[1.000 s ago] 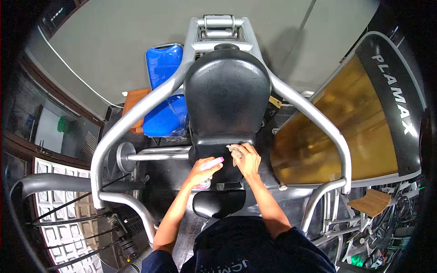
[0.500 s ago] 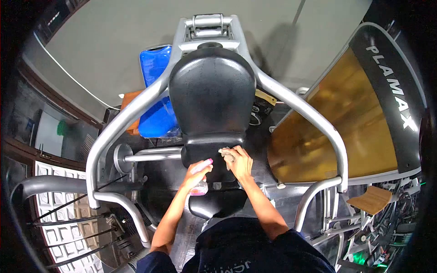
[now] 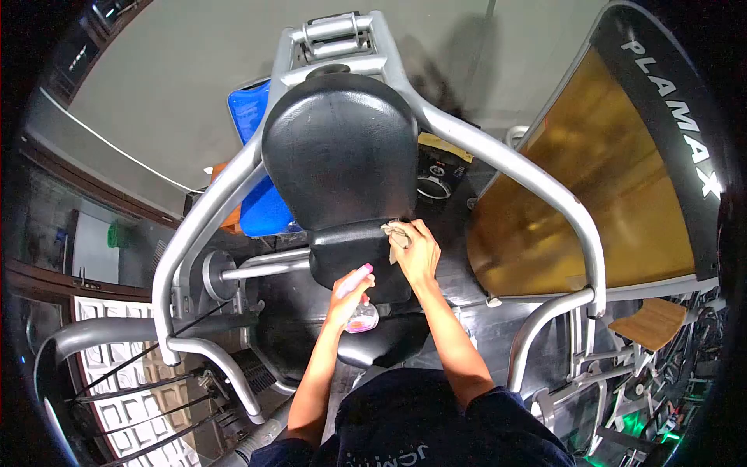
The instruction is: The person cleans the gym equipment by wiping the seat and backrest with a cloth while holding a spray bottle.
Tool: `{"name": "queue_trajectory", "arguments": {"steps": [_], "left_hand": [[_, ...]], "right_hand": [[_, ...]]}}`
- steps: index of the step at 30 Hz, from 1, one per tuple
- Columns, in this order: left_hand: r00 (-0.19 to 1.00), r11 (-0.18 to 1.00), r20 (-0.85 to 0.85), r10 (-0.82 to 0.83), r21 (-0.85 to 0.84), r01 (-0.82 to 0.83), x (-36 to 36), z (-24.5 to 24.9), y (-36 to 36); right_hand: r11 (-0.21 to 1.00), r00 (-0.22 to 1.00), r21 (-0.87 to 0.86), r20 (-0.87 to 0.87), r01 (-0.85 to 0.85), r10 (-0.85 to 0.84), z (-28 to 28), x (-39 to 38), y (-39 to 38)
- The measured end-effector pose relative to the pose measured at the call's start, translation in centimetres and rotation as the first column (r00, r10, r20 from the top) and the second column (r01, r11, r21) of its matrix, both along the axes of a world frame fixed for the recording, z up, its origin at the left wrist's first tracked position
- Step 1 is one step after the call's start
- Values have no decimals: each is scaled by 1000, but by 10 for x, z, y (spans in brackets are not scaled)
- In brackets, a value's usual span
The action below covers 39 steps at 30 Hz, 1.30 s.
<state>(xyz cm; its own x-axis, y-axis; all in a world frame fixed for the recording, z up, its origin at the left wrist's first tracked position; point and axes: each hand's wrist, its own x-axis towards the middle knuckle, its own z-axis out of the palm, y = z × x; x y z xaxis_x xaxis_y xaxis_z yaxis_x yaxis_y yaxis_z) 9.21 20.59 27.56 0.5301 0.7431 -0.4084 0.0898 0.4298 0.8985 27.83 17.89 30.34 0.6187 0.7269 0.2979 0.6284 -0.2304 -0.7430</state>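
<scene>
A clear spray bottle [image 3: 363,317] with a pink top and pinkish liquid is gripped round its neck by my left hand [image 3: 341,302]. It overlaps the front of the black padded seat [image 3: 336,274]. My right hand [image 3: 421,255] is closed on a crumpled light-coloured cloth [image 3: 397,251], at the right side of the seat where it meets the black backrest [image 3: 342,148]. The backrest has a glossy surface and leans away from me.
Silver frame tubes [image 3: 537,175] curve round the machine on both sides. On the right stands a gold-tinted PLAMAX panel [image 3: 576,187]. Behind the backrest lies a blue pad [image 3: 263,210]. A wooden board [image 3: 650,323] shows at far right, and a grey bar [image 3: 109,331] at left.
The view has shifted and turned slightly. My right hand with the cloth has moved up toward the base of the backrest. My left hand still holds the bottle, now seen more fully.
</scene>
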Motion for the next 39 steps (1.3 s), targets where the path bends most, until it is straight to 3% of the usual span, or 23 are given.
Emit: {"name": "queue_trajectory", "arguments": {"steps": [6,13,15,21,25,33,35,39], "left_hand": [[998,998,4,64,-28,-64,10,5,-4],[999,999,-37,-4,-33,3,16,1,0],[999,1000,-47,-26,-14,26,18,-1,1],[996,999,-72,-50,-20,49,27,0,5],[996,999,-84,-32,-26,30,31,2,9],[990,996,-118,-80,23,83,40,-3,17],[989,996,-122,-81,32,85,45,-5,15],[986,994,-132,-99,33,104,48,-9,16]], "right_hand": [[1000,1000,-5,-9,-23,23,-25,-4,-26],[999,991,-44,-128,22,-27,-41,7,-46],[992,971,29,-212,121,-112,-34,12,-36],[992,968,86,-241,89,-66,-22,26,-17],[962,929,235,-367,137,-43,-43,25,-10],[959,826,104,-538,262,-168,-98,24,-31],[974,753,-51,-626,220,-202,-100,31,-34],[981,741,-88,-645,172,-187,-87,46,-23]]}}
